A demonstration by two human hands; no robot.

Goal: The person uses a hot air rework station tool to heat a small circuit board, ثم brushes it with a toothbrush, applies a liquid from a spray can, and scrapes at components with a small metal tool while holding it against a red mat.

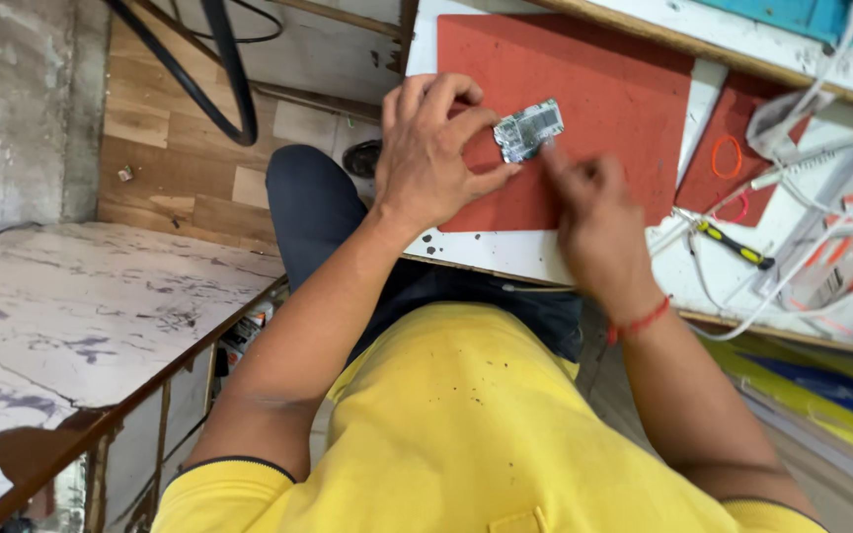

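Circuit board (pixel 529 129), small and silvery, pinched at its near-left end between thumb and fingers of left hand (pixel 433 150), just over red mat (pixel 624 89) near bench's front edge. Right hand (pixel 599 219) blurred, fingertips at board's lower right corner; closed on anything or not, cannot tell. Risk, as a judgement: thin grip on one end, so a push from the right could twist board loose and drop it off the front edge. Screwdriver (pixel 737 245) well right among white cables (pixel 812 158).
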